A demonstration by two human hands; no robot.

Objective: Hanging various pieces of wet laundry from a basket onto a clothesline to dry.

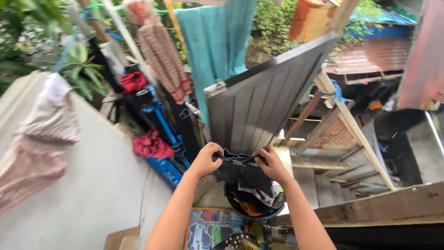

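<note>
Both hands hold one dark garment by its upper edge. The left hand has its fingers closed around the left end of this edge, and the right hand has its fingers closed around the right end, so the cloth is stretched between them and hangs down below the fingers. Directly under the fingers stands a dark round basket with more crumpled clothes inside, so I judge that part of the laundry is not hung yet. Below the basket lies a colourful mat with car pictures. Just beyond the fingers rises a grey ribbed panel. To the left of the fingers a red cloth lies on a blue frame. Farther above the fingers, a teal towel and a striped brown cloth already hang on the line, and far to the left a pale pink cloth hangs too. So it seems the hanging is well advanced, but this garment is not yet on the line.
</note>
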